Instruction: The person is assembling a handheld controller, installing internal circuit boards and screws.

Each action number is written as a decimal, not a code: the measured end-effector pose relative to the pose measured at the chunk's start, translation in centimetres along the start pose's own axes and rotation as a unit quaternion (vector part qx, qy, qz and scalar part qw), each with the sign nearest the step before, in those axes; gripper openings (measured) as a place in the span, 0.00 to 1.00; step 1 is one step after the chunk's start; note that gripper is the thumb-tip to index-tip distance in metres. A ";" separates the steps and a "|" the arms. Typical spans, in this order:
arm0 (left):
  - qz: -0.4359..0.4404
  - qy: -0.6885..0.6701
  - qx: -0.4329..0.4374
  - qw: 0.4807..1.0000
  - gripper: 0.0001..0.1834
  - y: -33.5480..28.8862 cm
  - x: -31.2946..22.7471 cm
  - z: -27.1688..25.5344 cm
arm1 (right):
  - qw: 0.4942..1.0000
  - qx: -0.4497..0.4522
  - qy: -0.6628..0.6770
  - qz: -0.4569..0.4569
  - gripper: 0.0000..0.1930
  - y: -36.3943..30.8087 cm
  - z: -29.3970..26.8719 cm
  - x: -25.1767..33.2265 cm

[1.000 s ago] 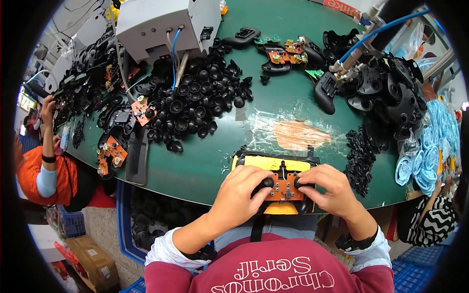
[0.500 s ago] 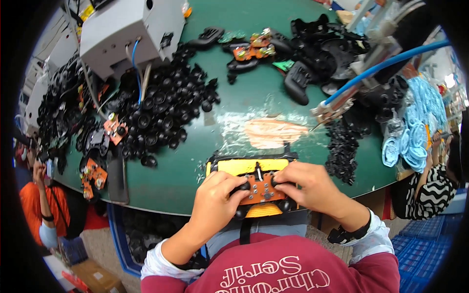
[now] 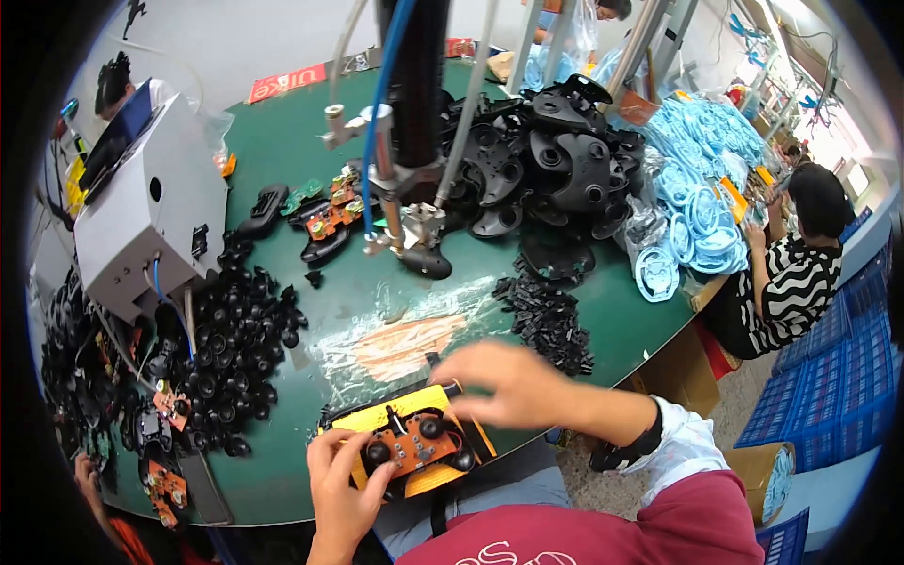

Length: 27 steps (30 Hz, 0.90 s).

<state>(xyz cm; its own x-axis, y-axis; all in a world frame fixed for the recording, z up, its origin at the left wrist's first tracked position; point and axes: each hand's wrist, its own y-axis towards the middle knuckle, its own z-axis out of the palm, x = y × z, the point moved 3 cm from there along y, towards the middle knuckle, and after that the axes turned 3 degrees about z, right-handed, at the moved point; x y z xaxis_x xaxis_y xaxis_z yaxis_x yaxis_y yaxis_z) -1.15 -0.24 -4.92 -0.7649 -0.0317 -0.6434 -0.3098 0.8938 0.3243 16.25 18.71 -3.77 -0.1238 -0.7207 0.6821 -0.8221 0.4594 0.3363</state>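
Note:
An orange controller circuit board [image 3: 411, 444] sits in a yellow fixture [image 3: 363, 420] at the table's near edge. Two black thumbstick caps stand on the board, a left cap [image 3: 379, 452] and a right cap [image 3: 431, 427]. My left hand [image 3: 337, 485] is at the board's left end, thumb and forefinger closed around the left cap. Off the board, my right hand [image 3: 508, 384] hangs over the fixture's right end, blurred by motion, fingers apart and nothing visible in them.
Loose black thumbstick caps [image 3: 231, 363] lie heaped left, beside a grey machine [image 3: 141, 212]. Small black parts [image 3: 546, 315] are piled right, with controller shells [image 3: 574, 165] behind. A tool on a stand [image 3: 400, 207] rises over the table. Light-blue parts [image 3: 697, 212] lie far right, near another person [image 3: 800, 273].
My right hand has let go of the right thumbstick cap and lifted away. My left hand stays at the left cap. The view has swung to the right.

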 end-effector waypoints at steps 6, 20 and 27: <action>-0.093 -0.044 -0.076 0.992 0.24 -1.8 0.8 -2.2 | 0.798 -0.360 -0.441 0.195 0.34 5.1 -15.9 -9.1; -0.089 -0.132 -0.124 0.979 0.17 -0.4 0.5 -5.2 | 0.961 -0.212 0.105 0.141 0.20 2.4 -23.5 -7.6; -0.108 -0.445 0.052 0.887 0.31 2.2 -2.3 -2.6 | 0.967 0.220 0.096 -0.084 0.25 7.4 -2.7 7.5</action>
<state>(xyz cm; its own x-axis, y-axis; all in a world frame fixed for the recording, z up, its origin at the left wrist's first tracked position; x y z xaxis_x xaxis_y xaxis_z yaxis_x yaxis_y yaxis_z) -1.59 0.64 -0.92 0.0696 0.1182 -0.9905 -0.3052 0.9479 0.0917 10.74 18.17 5.59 0.1031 -0.6368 0.7641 -0.9838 0.0479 0.1726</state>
